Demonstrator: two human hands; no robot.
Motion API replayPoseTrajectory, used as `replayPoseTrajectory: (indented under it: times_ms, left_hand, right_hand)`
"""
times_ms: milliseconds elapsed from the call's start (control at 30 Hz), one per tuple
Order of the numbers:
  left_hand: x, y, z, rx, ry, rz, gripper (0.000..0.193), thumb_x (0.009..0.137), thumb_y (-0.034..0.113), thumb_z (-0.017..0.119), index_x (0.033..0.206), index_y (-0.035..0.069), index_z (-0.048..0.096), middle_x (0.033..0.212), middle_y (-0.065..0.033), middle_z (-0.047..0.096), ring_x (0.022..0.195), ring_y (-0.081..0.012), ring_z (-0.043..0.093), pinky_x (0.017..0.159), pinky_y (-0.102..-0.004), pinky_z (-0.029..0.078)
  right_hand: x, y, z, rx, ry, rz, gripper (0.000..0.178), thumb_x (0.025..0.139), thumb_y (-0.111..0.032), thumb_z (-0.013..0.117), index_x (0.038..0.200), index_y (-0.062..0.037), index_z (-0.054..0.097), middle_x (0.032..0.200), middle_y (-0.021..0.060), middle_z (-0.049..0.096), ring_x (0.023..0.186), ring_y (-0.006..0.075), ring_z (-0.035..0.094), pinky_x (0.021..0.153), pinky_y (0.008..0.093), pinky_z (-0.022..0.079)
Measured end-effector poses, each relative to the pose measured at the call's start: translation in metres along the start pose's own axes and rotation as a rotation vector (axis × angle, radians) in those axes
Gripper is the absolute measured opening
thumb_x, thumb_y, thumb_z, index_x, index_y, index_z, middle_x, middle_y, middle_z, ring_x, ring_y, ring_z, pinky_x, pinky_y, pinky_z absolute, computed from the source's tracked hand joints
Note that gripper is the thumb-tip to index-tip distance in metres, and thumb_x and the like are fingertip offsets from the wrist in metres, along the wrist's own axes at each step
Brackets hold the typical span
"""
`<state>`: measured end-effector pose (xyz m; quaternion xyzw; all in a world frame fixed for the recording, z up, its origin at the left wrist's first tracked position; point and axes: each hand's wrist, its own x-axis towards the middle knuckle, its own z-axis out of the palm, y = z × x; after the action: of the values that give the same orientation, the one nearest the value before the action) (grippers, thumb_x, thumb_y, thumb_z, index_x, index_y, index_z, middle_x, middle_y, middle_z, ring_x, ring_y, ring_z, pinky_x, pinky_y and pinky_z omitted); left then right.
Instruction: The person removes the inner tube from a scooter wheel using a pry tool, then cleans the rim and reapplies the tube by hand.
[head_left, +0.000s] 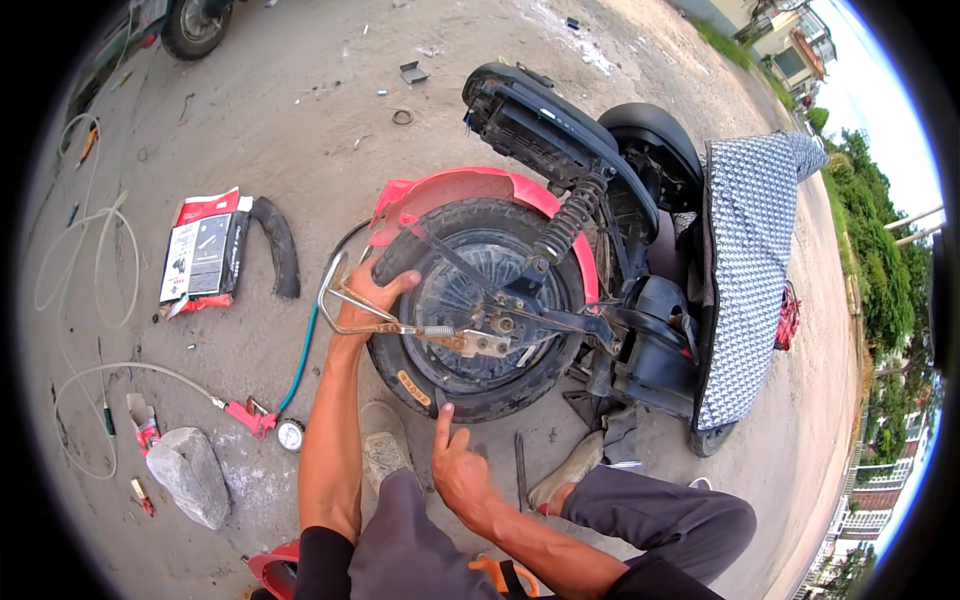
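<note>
A scooter lies on its side, its rear wheel toward me with a black tire (477, 409) under a red fender (455, 186). My left hand (372, 300) grips the tire's left edge, thumb stretched over the sidewall and fingers out of sight behind. A metal stand (350, 297) with a spring crosses in front of that hand. My right hand (463, 472) is at the tire's lower edge, index finger stretched out to the rubber and other fingers curled. A small dark piece shows by that fingertip; I cannot tell what it is. An orange patch (413, 388) marks the sidewall nearby.
Left of the wheel lie a red-and-white package (205, 250), a curved black rubber piece (275, 247), a red inflator with a gauge (258, 417) on a hose, and a stone (190, 477). A dark rod (521, 472) lies between my feet. A patterned cover (755, 280) drapes the scooter's front.
</note>
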<state>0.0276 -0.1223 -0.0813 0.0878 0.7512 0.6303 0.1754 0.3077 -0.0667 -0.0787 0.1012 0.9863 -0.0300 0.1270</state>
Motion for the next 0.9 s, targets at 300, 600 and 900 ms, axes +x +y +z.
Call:
replayPoseTrajectory:
  times_ms: [300,600,900]
  left_hand:
    - [0.004,-0.005,0.001,-0.040,-0.012,0.053,0.066,0.077,0.042,0.083,0.118,-0.007,0.068,0.102,-0.0155,0.074,0.092,-0.0219,0.069,0.085,-0.0361,0.053]
    - [-0.045,-0.023,0.004,0.058,0.156,-0.093,0.068,0.090,0.029,0.075,0.142,-0.006,0.049,0.124,-0.0157,0.063,0.108,-0.0233,0.061,0.097,-0.0356,0.048]
    - [-0.089,0.077,-0.004,0.361,0.245,0.563,0.038,0.084,0.010,0.077,0.115,-0.002,0.059,0.113,-0.0149,0.064,0.106,-0.0272,0.062,0.095,-0.0365,0.047]
  right_hand:
    - [-0.001,0.003,0.007,0.089,0.018,0.009,0.083,0.081,-0.002,0.060,0.153,0.0121,0.022,0.087,0.0155,0.051,0.049,0.0194,0.058,0.039,0.0339,0.048]
    - [-0.002,0.010,0.001,0.123,-0.035,-0.011,0.086,0.080,-0.003,0.063,0.155,0.0085,0.022,0.088,0.0142,0.051,0.048,0.0179,0.057,0.039,0.0314,0.049]
    - [-0.006,0.019,0.000,0.066,-0.031,0.026,0.087,0.078,-0.003,0.066,0.154,0.0092,0.024,0.089,0.0130,0.052,0.053,0.0166,0.060,0.040,0.0316,0.050]
